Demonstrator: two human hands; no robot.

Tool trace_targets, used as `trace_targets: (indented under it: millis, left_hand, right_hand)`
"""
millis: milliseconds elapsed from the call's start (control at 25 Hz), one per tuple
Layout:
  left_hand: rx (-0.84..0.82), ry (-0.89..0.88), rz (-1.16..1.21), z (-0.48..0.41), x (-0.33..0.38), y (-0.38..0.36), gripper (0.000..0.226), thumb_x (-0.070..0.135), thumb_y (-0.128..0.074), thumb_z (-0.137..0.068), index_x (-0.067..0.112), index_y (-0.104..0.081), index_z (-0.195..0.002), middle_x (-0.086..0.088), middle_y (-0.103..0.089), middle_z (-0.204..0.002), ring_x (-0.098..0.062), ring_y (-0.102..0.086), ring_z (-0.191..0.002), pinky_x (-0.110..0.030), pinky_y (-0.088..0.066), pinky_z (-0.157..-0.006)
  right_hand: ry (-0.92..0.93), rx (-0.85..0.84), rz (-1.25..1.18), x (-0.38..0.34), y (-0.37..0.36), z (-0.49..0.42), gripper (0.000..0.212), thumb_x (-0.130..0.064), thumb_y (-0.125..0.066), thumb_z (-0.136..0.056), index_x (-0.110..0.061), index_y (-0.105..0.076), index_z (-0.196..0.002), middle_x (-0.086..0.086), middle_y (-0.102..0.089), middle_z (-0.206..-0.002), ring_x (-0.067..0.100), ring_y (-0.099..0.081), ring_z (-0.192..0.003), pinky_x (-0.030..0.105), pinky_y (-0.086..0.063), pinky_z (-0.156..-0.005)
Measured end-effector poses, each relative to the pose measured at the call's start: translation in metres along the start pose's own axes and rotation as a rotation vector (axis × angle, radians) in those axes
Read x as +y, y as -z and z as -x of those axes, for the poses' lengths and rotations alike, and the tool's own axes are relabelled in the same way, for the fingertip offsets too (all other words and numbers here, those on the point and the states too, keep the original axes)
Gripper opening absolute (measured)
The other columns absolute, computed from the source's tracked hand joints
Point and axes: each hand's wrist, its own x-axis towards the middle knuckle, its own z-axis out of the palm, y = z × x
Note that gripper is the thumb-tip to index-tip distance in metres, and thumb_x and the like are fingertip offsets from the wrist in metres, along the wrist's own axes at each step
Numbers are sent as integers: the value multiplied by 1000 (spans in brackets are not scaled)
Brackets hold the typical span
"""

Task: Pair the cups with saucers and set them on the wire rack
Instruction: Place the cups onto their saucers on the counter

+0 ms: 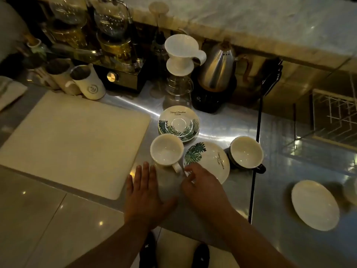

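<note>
The white cup [167, 149] looks like glazed ceramic to me: stiff, slick, chippable, light enough for one hand. I'd take it by its handle, which sits just ahead of my right hand [201, 182], whose fingers are pinched narrow near the leaf saucer [207, 161] rim. My left hand [144, 194] lies flat and spread, empty, just below the cup. A dark cup [246, 152] stands beyond the saucer.

Cups [167, 150] and saucers [178, 123] crowd the counter; the white mat [73, 140] lies bare.
</note>
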Motion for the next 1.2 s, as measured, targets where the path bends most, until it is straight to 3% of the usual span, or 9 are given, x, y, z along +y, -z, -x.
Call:
trace_targets:
  millis: [200, 360, 440, 560, 641, 721, 841, 1081, 1201]
  left_hand:
    - [38, -7, -19, 0, -1, -1, 118, 87, -47, -79, 10, -14, -162, -14, -9, -171, -32, -2, -158, -60, -9, -124]
    - [38, -13, -26, -1, 0, -1, 118, 83, -54, -78, 8, -18, -162, -15, -12, -171, -32, -3, -158, -58, -7, -125]
    - [29, -11, -21, -1, 0, 0, 118, 83, -53, -79, 9, -15, -162, -14, -11, -171, -32, -2, -158, -58, -6, -125]
    - [22, -11, -17, -1, -2, -2, 116, 82, -51, -81, 9, -13, -162, -15, -10, -171, -31, -1, -159, -58, -6, -125]
    - [29, -16, -14, -3, -3, -4, 113, 81, -50, -82, 7, -16, -162, -16, -12, -171, -32, -2, -159, -58, -6, -125]
    - [25, -30, -24, -4, -3, -6, 113, 80, -49, -82, 6, -17, -161, -17, -12, -171, -32, -3, -158, -56, -4, -126]
    - [33, -40, -5, -5, -6, -7, 114, 81, -49, -81, 7, -16, -162, -16, -12, -171, -33, -3, -158, -57, -5, -126]
    - [8, -30, -9, -2, -5, -3, 115, 89, -36, -82, 11, -10, -163, -14, -10, -171, -32, -2, -159, -57, -7, -125]
    - [-4, -21, -18, -2, -3, 0, 116, 89, -35, -81, 11, -11, -162, -14, -11, -171, -32, -3, -158, -57, -7, -124]
  right_hand:
    - [-197, -12, -209, -9, -8, -22, 18, -38, -63, -91, -39, -54, -107, -9, -67, -83, 2, -62, -73, 24, -41, -56]
    - [-231, -87, -212, -14, -12, -36, 19, -41, -60, -95, -27, -63, -106, 0, -71, -92, 18, -68, -83, 40, -56, -77]
    - [-213, -102, -170, -16, -14, -41, 21, -42, -56, -97, -23, -65, -101, 3, -71, -88, 20, -69, -80, 42, -57, -79]
    - [-202, -141, -164, -18, -19, -44, 24, -39, -55, -99, -20, -67, -89, 3, -72, -77, 16, -69, -65, 35, -58, -64]
    - [-210, -158, -163, -18, -21, -46, 25, -38, -56, -99, -20, -67, -85, 1, -71, -73, 7, -66, -56, 22, -52, -53]
    - [-210, -157, -185, -20, -22, -47, 26, -36, -57, -99, -20, -67, -82, 2, -71, -70, 6, -67, -56, 17, -51, -50]
    - [-223, -100, -309, -27, -21, -47, 28, -34, -58, -100, -18, -68, -79, 8, -73, -70, 14, -69, -60, 28, -58, -58]
    - [-178, 56, -526, -44, -7, -58, 28, -28, -58, -101, -13, -69, -81, 12, -70, -68, 12, -64, -54, 17, -51, -50]
    - [-167, 139, -553, -49, 3, -76, 28, -33, -55, -102, -18, -69, -82, 6, -71, -68, 15, -67, -60, 34, -59, -62]
